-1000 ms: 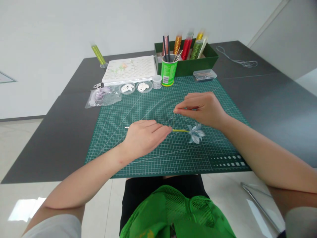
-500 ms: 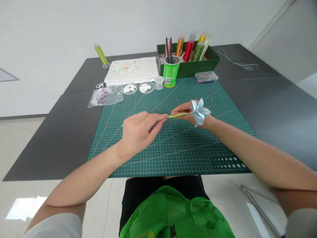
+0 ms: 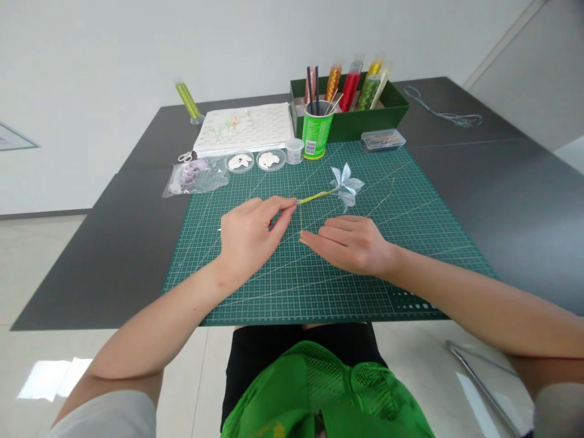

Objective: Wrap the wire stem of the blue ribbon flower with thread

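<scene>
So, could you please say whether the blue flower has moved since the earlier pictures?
Yes: the blue flower now appears farther from the near edge of the mat and closer to the green can.

Wears a bright green vest with fine mesh panels, bunched folds and a small yellow marking towards the left. Shows black legwear just below the near edge of the tabletop. Has short, pale grey sleeves around the upper arms, leaving left hand, right hand and both forearms bare.
</scene>
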`<state>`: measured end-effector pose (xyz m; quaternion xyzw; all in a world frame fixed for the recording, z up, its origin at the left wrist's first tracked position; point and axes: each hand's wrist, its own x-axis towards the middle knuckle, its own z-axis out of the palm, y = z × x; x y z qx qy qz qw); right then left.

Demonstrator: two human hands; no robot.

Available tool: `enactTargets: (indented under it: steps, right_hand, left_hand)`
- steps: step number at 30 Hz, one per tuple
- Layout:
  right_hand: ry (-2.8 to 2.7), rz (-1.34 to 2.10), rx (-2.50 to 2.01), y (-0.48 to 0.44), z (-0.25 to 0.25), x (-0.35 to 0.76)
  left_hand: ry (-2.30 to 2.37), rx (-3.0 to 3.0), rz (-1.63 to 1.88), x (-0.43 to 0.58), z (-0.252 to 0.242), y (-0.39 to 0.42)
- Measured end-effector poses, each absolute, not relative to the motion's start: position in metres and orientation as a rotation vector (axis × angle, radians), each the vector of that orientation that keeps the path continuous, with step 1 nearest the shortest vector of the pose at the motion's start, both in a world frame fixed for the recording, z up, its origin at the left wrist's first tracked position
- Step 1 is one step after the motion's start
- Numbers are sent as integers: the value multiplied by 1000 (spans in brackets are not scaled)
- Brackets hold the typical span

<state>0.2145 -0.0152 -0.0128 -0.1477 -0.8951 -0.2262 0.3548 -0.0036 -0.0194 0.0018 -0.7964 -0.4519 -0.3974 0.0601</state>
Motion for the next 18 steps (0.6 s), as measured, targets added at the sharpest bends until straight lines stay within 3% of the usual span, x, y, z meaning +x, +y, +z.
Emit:
enactTargets:
  steps: [8, 13, 18]
  right_hand:
    - [-2272, -741, -297, -23, 8, 218]
    - [-2255, -791, -326, -17, 18, 228]
    - [-2240, -423, -569, 1, 21, 240]
  left_hand:
    - [-1463, -2446, -937, -3, -2, -17]
    - [-1285, -2581, -809, 0, -6, -21]
    - [-1015, -2671, -802, 3, -5, -29]
